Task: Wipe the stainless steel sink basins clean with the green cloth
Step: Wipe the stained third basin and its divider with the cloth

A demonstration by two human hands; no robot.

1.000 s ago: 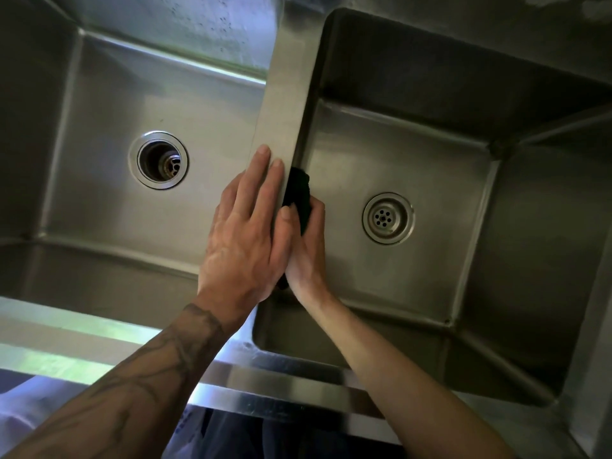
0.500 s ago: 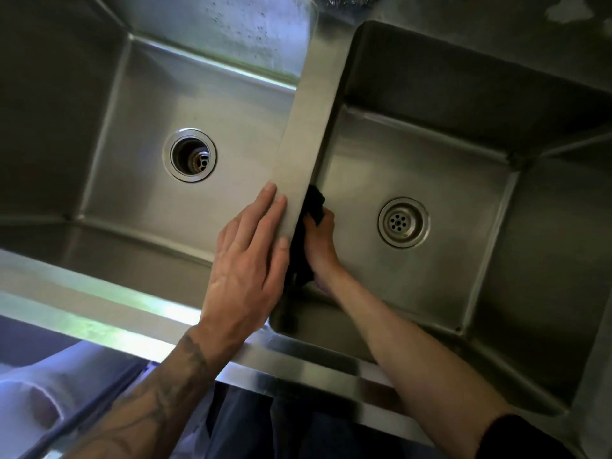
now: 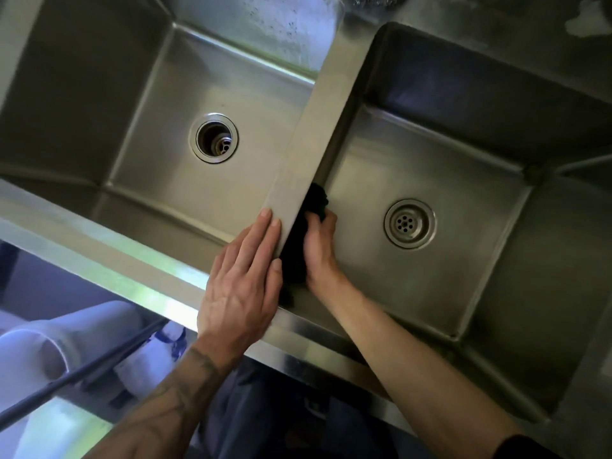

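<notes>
1. Left basin (image 3: 159, 94): brushed stainless steel, rectangular, with creased fold lines on the floor. The far wall is speckled with spots. Judged not yet finished.
2. Left drain (image 3: 213, 138): round, polished rim, open, with the fitting visible deep inside.
3. Left hand (image 3: 241, 283): laid flat on the divider's near end with fingers straight. It holds nothing and appears to brace the body.
4. Divider (image 3: 318, 134): flat matte steel strip between the two basins, with a smooth top.
5. Green cloth (image 3: 298, 253): soft and bunched, nearly black in this light. It is pressed against the right basin's wall directly under the divider.
6. Right hand (image 3: 319, 250): inside the right basin, fingers curled over the cloth and gripping it against that wall. Step in hand: wiping this side wall. The next move likely calls for steady pressure along the wall toward the far corner, then down into the floor seams.
7. Right drain (image 3: 410, 223): round perforated strainer with a ribbed rim.
8. Right basin (image 3: 447, 309): the same steel, dull and streaked, with sharp inside corners.
</notes>
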